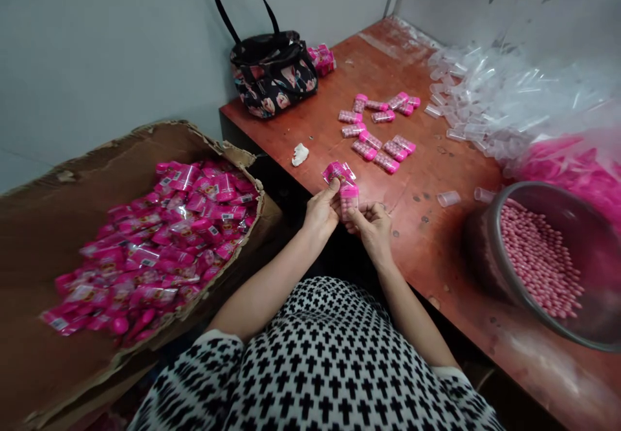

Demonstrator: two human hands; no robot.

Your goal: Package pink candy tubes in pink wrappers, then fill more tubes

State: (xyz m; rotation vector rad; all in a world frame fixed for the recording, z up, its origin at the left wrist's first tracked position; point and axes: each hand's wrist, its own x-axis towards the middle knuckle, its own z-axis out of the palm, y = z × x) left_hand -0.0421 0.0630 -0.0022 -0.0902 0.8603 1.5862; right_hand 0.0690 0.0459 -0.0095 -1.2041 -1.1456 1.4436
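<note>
My left hand (322, 212) is closed, its thumb pinching a shiny pink printed wrapper (338, 171) near the table's front edge. Just below the wrapper is a clear tube of pink balls (348, 202) with a pink cap, cap end up. My right hand (374, 229) grips the lower part of this tube between thumb and fingers. The tube's top touches or overlaps the wrapper; I cannot tell whether any of it is inside. Beyond my hands, several capped tubes of pink balls (371, 140) lie scattered on the table.
At left stands a cardboard box (29, 250) of wrapped pink packs (169, 237). On the red table (436, 250) are a grey bucket (495, 224) of pink balls (538, 256), heaped clear empty tubes (490, 101), bagged pink pieces (572, 165), a floral handbag (274, 78) and a white scrap (299, 154).
</note>
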